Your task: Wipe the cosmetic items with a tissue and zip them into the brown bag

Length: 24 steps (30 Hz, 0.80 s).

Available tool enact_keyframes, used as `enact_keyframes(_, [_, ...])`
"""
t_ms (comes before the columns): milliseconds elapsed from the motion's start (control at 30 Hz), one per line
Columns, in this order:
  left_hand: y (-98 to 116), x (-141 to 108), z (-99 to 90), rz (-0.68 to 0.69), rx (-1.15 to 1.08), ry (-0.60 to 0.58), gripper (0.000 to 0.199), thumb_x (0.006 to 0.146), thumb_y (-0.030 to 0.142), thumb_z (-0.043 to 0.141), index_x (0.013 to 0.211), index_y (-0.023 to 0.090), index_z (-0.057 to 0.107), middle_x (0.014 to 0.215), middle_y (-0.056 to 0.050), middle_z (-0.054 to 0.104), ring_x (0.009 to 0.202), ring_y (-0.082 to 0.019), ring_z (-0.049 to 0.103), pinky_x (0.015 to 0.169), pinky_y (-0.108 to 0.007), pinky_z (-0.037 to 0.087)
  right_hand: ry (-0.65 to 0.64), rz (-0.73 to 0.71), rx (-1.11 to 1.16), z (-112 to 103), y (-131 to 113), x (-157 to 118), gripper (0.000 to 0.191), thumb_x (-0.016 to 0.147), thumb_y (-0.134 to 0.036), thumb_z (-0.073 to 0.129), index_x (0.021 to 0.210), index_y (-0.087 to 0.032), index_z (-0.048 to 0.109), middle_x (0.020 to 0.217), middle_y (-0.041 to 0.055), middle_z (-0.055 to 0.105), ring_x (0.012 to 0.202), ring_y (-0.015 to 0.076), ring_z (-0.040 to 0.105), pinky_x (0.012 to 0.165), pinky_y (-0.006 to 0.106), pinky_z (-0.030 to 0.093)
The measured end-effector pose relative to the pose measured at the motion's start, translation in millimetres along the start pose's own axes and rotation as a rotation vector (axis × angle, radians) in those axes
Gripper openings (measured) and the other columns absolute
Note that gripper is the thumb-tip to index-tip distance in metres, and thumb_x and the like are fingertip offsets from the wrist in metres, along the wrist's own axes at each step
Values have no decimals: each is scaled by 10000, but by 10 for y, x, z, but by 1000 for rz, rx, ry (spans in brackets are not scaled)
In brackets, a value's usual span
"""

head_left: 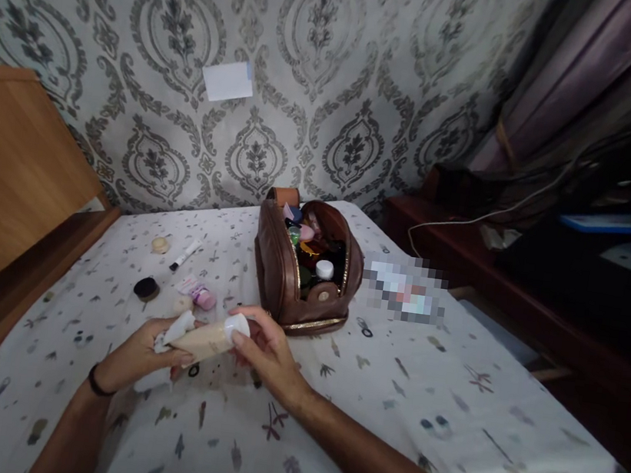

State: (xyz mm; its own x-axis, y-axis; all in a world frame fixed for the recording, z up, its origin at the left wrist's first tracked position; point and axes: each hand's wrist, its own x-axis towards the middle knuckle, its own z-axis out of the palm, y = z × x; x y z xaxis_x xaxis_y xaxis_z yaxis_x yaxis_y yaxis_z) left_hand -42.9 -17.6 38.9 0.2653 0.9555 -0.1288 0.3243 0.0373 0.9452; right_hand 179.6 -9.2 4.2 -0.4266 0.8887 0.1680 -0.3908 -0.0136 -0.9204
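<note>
Between my two hands is a beige bottle (204,343) with a white cap, tilted up to the right. My left hand (145,358) grips its lower end together with a crumpled white tissue (179,327). The fingers of my right hand (268,354) are closed round the capped end. Just beyond the hands, an open brown toiletry bag (272,273) stands on the patterned white cloth (307,390). Inside the bag are a white-capped container (323,270) and several small items. Behind my left hand lies a pink and purple tube (203,296).
A black-lidded jar (146,289), a small beige round item (159,245) and a white tube with a black cap (186,255) lie at the left. A wooden panel (14,181) borders the left side; dark furniture (464,252) stands at the right.
</note>
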Motion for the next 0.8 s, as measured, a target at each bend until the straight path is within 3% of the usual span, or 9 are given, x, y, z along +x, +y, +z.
enact_keyframes(100, [-14,16,-7,33,19,110,386,606,355,813,927,162,724,696,-40,700,501,-167,587,487,-281,511,35,23,5,-19,0,21,439,770,-568,700,988,-219,546,728,-43,557,589,98,500,522,228,396])
enact_keyframes(200, [-36,56,-34,125,82,312,432,613,370,804,978,152,722,876,-79,725,742,-212,654,670,-291,544,29,80,2,-24,26,23,465,737,-571,725,924,-223,481,744,-43,602,571,93,539,533,230,409])
enact_keyframes(333, [-87,118,-18,171,148,646,475,722,420,709,1105,146,651,769,-5,627,701,-163,592,672,-259,505,-33,162,-37,12,93,-10,480,712,-529,760,885,-229,429,769,-39,623,622,108,595,546,221,417])
enact_keyframes(400, [-115,128,54,215,164,749,478,795,424,643,1178,144,585,786,4,596,712,-154,582,710,-268,500,-62,198,-47,34,133,-20,472,720,-510,759,899,-232,422,788,-31,636,649,121,615,531,216,403])
enact_keyframes(500, [-138,97,259,393,257,724,452,883,395,543,1268,161,505,1040,-74,624,967,-203,608,899,-336,479,-65,234,2,50,192,-10,465,741,-518,734,917,-237,409,816,-14,657,675,146,644,511,219,388])
enact_keyframes(600, [-127,40,530,678,521,516,456,916,395,475,1321,189,512,1263,-136,587,1203,-276,530,1035,-424,398,-16,217,86,42,231,10,408,745,-483,728,901,-226,453,763,-26,629,683,145,628,537,225,401])
enact_keyframes(700, [-105,19,725,835,833,341,442,932,344,459,1349,226,546,1270,-124,623,1241,-286,516,1054,-426,354,37,136,168,24,240,21,334,711,-402,756,843,-207,518,758,-34,589,712,127,587,583,223,424])
enact_keyframes(800, [-107,55,719,837,965,426,426,932,214,451,1345,229,557,1208,-107,662,1211,-264,533,1054,-430,331,8,197,256,18,228,26,328,712,-393,751,884,-211,539,711,-46,581,620,114,572,508,208,389])
